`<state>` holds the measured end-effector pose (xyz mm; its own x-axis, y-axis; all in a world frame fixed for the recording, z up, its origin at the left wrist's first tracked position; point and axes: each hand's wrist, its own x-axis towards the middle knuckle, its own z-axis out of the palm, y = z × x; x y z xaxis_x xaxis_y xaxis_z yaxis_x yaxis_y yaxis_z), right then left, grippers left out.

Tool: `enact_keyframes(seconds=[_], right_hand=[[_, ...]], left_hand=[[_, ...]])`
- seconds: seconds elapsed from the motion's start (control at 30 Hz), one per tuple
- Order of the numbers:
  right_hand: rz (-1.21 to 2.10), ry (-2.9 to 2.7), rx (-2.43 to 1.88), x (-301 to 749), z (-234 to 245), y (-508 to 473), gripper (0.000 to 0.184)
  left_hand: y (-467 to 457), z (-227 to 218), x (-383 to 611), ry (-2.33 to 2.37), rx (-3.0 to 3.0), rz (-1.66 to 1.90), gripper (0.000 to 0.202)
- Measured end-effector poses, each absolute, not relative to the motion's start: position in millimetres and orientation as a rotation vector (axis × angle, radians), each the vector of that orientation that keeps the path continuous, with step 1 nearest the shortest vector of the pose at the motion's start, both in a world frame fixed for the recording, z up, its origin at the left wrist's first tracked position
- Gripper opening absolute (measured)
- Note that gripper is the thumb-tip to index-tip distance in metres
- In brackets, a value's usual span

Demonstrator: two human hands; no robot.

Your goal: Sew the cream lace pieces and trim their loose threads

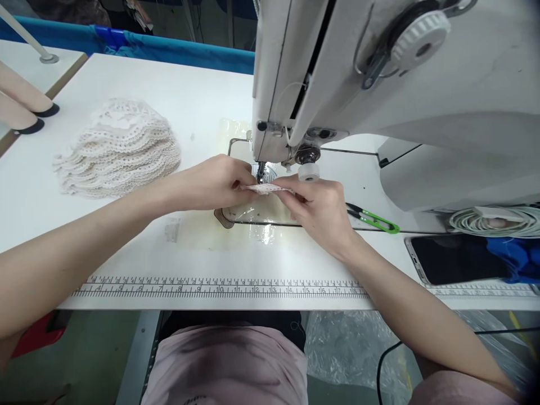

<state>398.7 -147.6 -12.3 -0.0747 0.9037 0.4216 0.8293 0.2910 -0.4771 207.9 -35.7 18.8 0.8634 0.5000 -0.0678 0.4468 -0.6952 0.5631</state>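
Note:
Between my two hands a short white lace strip point(266, 189) is stretched just in front of the presser foot point(261, 172) of a sewing machine point(291, 84). My left hand point(223, 183) pinches its left end, fingers curled. The right end is pinched between thumb and fingers of my right hand point(318, 205). Behind the strip lies the metal needle plate, partly hidden by the foot and my fingers. A heaped pile of white lace pieces point(122, 149) rests on the table, left of my left hand.
Green-handled thread snips point(373, 219) lie right of my right hand. Farther right are a phone point(455, 259), a blue cloth point(517, 259) and a coil of pale cord point(493, 221). A printed ruler tape point(236, 288) runs along the front edge. Two rounded, dark-tipped beige posts point(25, 107) stand at left.

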Motion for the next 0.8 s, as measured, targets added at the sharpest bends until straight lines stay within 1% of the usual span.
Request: enact_keyframes(seconds=[0.1, 0.2, 0.3, 0.37, 0.43, 0.57, 0.8], right_hand=[[0.231, -1.915, -1.581, 397, -9, -148, 0.023], [0.204, -1.991, -1.574, 396, -8, -152, 0.021], [-0.025, -2.174, -1.476, 397, -9, -156, 0.016], [-0.186, -2.282, -1.392, 397, -10, -157, 0.014], [-0.257, -2.337, -1.342, 397, -11, -158, 0.015], [-0.26, -2.362, -1.326, 396, -11, -159, 0.016], [-0.265, -2.356, -1.339, 395, -13, -158, 0.014]], left_hand=[[-32, 18, 203, 0.601, 2.359, 0.121, 0.034], [-37, 10, 197, 0.493, 2.364, 0.161, 0.037], [-52, -3, 192, 0.377, 2.637, 0.362, 0.027], [-64, -10, 188, 0.381, 2.958, 0.553, 0.027], [-75, -14, 185, 0.395, 3.167, 0.69, 0.023], [-86, -13, 181, 0.468, 3.302, 0.643, 0.027], [-83, -14, 181, 0.48, 3.232, 0.609, 0.028]])
